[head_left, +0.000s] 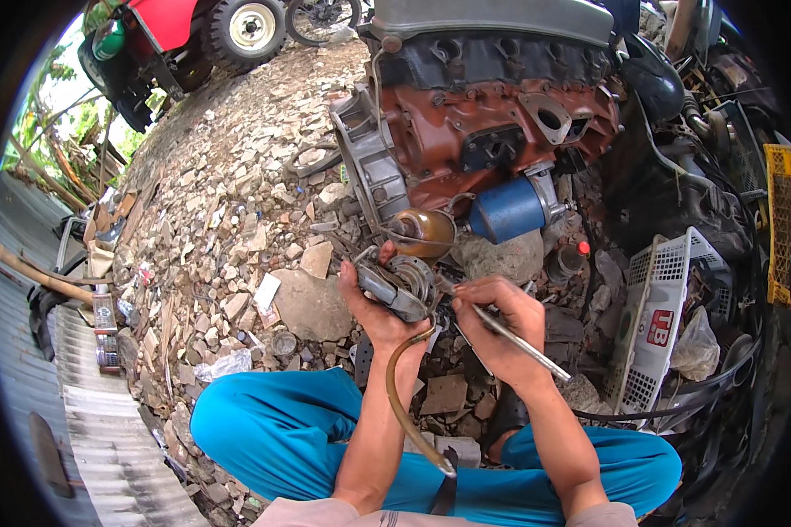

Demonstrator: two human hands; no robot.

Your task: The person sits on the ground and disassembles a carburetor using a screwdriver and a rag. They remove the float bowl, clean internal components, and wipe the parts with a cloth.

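Note:
My left hand [380, 318] is wrapped round a palm-sized round metal engine part [404, 283] with a lever-like arm, held above the stony ground. A brownish rubber hose [397, 395] hangs from the part and curves down over my left forearm. In my right hand [508, 327] is a slim silver metal tool [523, 342], its long shaft pointing down to the right. The tool's other end reaches toward the part's right side; its tip is too small to make out. Just beyond both hands stands a large engine block [439, 132], reddish brown with a black upper section.
A blue canister filter [507, 211] and an amber bowl [426, 233] are at the engine's near side. To the right are a white plastic crate [622, 373], a yellow crate [780, 237] and a red-capped bottle [571, 261]. Corrugated sheeting [105, 422] lies left; a red vehicle [163, 19] stands far left.

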